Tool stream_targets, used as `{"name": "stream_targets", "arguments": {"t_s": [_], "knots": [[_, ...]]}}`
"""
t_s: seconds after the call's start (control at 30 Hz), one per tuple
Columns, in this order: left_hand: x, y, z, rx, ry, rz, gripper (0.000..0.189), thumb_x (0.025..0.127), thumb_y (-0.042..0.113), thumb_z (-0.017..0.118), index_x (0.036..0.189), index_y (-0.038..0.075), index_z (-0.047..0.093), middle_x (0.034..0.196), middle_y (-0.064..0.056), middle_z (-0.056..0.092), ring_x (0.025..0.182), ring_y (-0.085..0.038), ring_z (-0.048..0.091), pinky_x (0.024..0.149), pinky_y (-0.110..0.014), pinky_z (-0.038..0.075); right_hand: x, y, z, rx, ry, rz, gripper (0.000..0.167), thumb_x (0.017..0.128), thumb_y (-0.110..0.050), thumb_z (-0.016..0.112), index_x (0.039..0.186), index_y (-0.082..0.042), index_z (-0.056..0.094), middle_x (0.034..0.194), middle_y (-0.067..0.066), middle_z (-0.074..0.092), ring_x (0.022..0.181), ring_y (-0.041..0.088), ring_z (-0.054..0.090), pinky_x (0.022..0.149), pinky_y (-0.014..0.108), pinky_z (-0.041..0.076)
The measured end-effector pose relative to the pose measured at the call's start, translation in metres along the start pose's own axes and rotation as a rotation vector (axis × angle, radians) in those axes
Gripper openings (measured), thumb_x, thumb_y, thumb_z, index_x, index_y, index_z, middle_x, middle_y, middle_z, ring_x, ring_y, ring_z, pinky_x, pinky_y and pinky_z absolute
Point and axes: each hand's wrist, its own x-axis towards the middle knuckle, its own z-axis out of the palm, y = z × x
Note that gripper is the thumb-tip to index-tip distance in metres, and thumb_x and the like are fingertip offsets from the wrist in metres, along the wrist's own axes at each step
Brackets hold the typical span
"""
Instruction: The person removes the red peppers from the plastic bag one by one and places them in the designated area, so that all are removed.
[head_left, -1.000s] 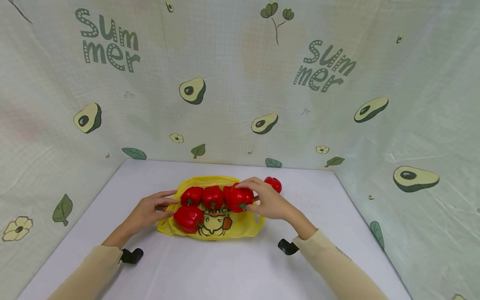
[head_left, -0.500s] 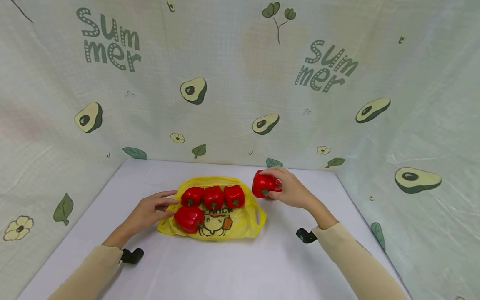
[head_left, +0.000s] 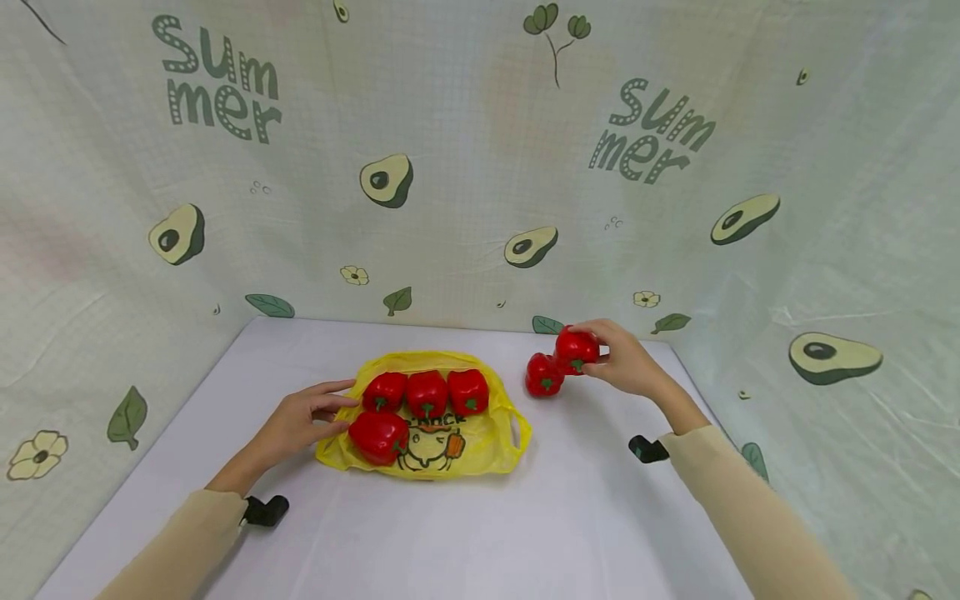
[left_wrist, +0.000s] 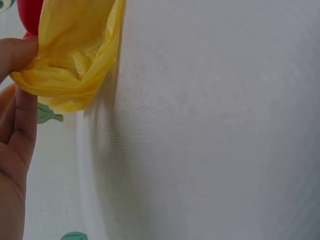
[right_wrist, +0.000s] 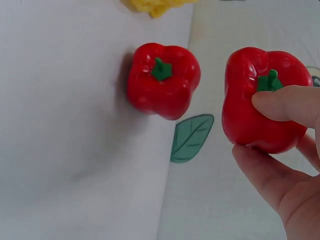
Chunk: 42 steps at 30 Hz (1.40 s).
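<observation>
My right hand (head_left: pixel 628 363) grips a red bell pepper (head_left: pixel 573 348) with a green stem. In the right wrist view, thumb and fingers curl round this pepper (right_wrist: pixel 245 110), which is raised off the table. Just left of it, a second bell pepper (head_left: pixel 543 377) rests on the table. A yellow plastic bag (head_left: pixel 491 454) with a cartoon print lies flat at the centre, several red bell peppers (head_left: pixel 426 395) on it. At its left edge my left hand (head_left: pixel 296 423) holds the bag; the left wrist view shows the yellow film (left_wrist: pixel 75 75) between thumb and fingers.
The white table (head_left: pixel 450 542) meets a printed cloth backdrop (head_left: pixel 450 108) at the back and both sides. A black wrist device (head_left: pixel 266 510) sits at the left sleeve, another device (head_left: pixel 647 449) at the right one.
My right hand has lifted a bell pepper from the bag's right side and carried it right and back, past the one on the table. The left hand has stayed at the bag.
</observation>
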Motion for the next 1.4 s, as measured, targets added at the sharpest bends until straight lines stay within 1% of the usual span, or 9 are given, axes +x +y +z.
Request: {"name": "stream_targets", "arguments": {"t_s": [0.27, 0.5, 0.7, 0.87, 0.93, 1.03, 1.17, 1.4], "knots": [[0.001, 0.0, 0.001, -0.005, 0.001, 0.006, 0.038, 0.09, 0.013, 0.087, 0.127, 0.015, 0.079, 0.154, -0.008, 0.06, 0.101, -0.018, 0.067, 0.08, -0.02, 0.059, -0.004, 0.03, -0.006, -0.009, -0.004, 0.058, 0.066, 0.088, 0.006, 0.081, 0.147, -0.012, 0.058, 0.146, 0.016, 0.056, 0.132, 0.043, 0.055, 0.094, 0.056, 0.061], [0.0, 0.001, 0.001, 0.0, 0.008, 0.004, 0.038, 0.089, 0.011, 0.087, 0.126, 0.015, 0.08, 0.154, -0.009, 0.059, 0.109, -0.023, 0.067, 0.081, -0.02, 0.059, -0.008, 0.045, -0.007, -0.014, -0.038, 0.082, 0.064, 0.09, 0.006, 0.08, 0.148, -0.009, 0.058, 0.147, 0.02, 0.055, 0.131, 0.046, 0.054, 0.094, 0.056, 0.061], [0.0, 0.002, 0.0, -0.007, 0.006, -0.011, 0.038, 0.089, 0.011, 0.087, 0.126, 0.016, 0.08, 0.154, -0.008, 0.06, 0.104, -0.021, 0.066, 0.079, -0.02, 0.059, -0.012, 0.057, -0.002, -0.025, -0.052, 0.125, 0.065, 0.091, 0.005, 0.08, 0.15, -0.012, 0.057, 0.151, 0.02, 0.054, 0.133, 0.045, 0.053, 0.096, 0.056, 0.06], [0.0, 0.004, -0.001, -0.004, 0.002, -0.018, 0.037, 0.09, 0.011, 0.087, 0.126, 0.016, 0.08, 0.154, -0.009, 0.059, 0.108, -0.022, 0.067, 0.08, -0.019, 0.059, -0.016, 0.068, 0.004, -0.024, -0.07, 0.155, 0.064, 0.091, 0.004, 0.079, 0.149, -0.012, 0.057, 0.151, 0.019, 0.054, 0.135, 0.046, 0.052, 0.098, 0.057, 0.059], [0.0, 0.004, -0.001, -0.001, 0.001, -0.016, 0.037, 0.09, 0.011, 0.086, 0.126, 0.015, 0.08, 0.154, -0.009, 0.059, 0.108, -0.022, 0.067, 0.08, -0.02, 0.058, -0.018, 0.072, 0.006, -0.025, -0.077, 0.154, 0.063, 0.092, 0.005, 0.078, 0.149, -0.011, 0.057, 0.15, 0.02, 0.055, 0.135, 0.046, 0.052, 0.1, 0.059, 0.058], [-0.001, 0.003, -0.001, -0.002, 0.001, -0.015, 0.037, 0.09, 0.012, 0.087, 0.126, 0.015, 0.08, 0.154, -0.009, 0.06, 0.105, -0.02, 0.067, 0.079, -0.02, 0.058, -0.02, 0.077, 0.009, -0.029, -0.086, 0.15, 0.062, 0.092, 0.005, 0.077, 0.149, -0.009, 0.057, 0.151, 0.022, 0.055, 0.135, 0.047, 0.051, 0.103, 0.063, 0.054], [-0.001, 0.001, -0.001, -0.008, 0.0, -0.01, 0.037, 0.09, 0.013, 0.087, 0.126, 0.016, 0.08, 0.153, -0.008, 0.061, 0.1, -0.017, 0.066, 0.079, -0.02, 0.059, -0.024, 0.082, 0.012, -0.02, -0.094, 0.163, 0.062, 0.092, 0.005, 0.078, 0.149, -0.009, 0.058, 0.151, 0.023, 0.054, 0.136, 0.047, 0.049, 0.107, 0.067, 0.05], [-0.002, 0.001, -0.001, -0.001, 0.009, 0.004, 0.038, 0.088, 0.013, 0.088, 0.125, 0.016, 0.08, 0.152, -0.008, 0.061, 0.101, -0.016, 0.068, 0.081, -0.021, 0.059, -0.029, 0.09, 0.018, 0.01, -0.102, 0.196, 0.062, 0.091, 0.004, 0.079, 0.148, -0.01, 0.058, 0.152, 0.023, 0.054, 0.134, 0.049, 0.051, 0.104, 0.064, 0.053]]}}
